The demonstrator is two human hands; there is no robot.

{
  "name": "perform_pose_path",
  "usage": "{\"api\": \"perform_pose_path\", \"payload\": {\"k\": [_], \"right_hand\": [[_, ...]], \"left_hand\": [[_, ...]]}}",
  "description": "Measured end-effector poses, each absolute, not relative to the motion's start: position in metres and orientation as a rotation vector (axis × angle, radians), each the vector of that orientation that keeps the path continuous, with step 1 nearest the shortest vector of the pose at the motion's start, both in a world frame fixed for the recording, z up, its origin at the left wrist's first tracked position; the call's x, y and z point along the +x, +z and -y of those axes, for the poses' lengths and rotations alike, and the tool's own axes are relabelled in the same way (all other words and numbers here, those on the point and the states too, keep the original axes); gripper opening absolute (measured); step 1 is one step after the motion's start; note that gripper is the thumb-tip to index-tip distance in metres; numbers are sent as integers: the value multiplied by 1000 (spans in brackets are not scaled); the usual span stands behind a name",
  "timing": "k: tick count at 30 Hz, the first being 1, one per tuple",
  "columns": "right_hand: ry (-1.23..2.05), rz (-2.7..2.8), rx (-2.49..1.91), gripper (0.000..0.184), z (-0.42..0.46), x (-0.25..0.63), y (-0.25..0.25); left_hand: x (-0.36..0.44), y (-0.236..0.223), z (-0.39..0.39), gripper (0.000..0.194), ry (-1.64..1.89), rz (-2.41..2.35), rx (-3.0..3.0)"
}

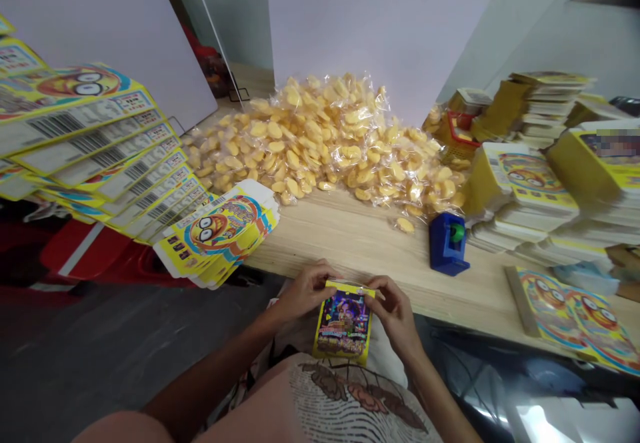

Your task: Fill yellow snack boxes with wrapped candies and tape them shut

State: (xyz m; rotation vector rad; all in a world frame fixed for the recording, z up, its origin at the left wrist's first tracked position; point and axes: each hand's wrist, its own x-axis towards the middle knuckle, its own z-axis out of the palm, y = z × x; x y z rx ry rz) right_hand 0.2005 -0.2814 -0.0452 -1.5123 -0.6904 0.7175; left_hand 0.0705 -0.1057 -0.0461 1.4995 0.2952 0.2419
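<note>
Held up in front of my lap is a small yellow-edged printed box or card [344,323] with a colourful picture on its face. My left hand [305,290] grips its upper left edge, and my right hand [395,315] grips its upper right corner. Beyond it lies a wooden table [350,240], with a blue tape dispenser [449,244] to the right. A big heap of clear bags of yellow snacks [320,136] covers the table's back. Flat yellow printed box blanks lie nearby in stacks [530,190] and a loose fan [215,236].
A long overlapping row of printed blanks [100,150] extends off the table's left end, above a red object [85,250]. A red basket [460,133] stands behind the right stacks. White panels [380,23] rise behind the table, and a grey floor [100,343] shows at left.
</note>
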Motion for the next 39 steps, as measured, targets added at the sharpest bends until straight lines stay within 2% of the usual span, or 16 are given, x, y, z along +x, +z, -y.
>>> {"api": "perform_pose_path", "payload": {"k": [2, 5, 9, 14, 22, 26, 30, 34, 39], "right_hand": [[704, 707, -1517, 21, 280, 200, -43], [688, 722, -1551, 26, 273, 197, -39], [665, 793, -1659, 19, 266, 200, -34], [752, 818, -1718, 25, 256, 211, -28], [570, 1090, -1720, 28, 253, 198, -17], [529, 1248, -1664, 14, 266, 197, -19], [591, 1119, -1655, 14, 275, 199, -26], [755, 819, -1589, 24, 277, 200, -33], [658, 789, -1608, 23, 284, 195, -36]], "left_hand": [[70, -44, 103, 15, 293, -293, 1615], [70, -39, 103, 21, 343, -323, 1764], [68, -33, 101, 12, 330, -349, 1899], [69, -34, 85, 19, 163, -382, 1694], [61, -27, 71, 23, 110, -277, 1634], [51, -30, 79, 25, 131, -215, 1647], [51, -37, 93, 22, 243, -255, 1724], [60, -36, 105, 17, 302, -200, 1849], [66, -33, 116, 14, 336, -218, 1872]]}}
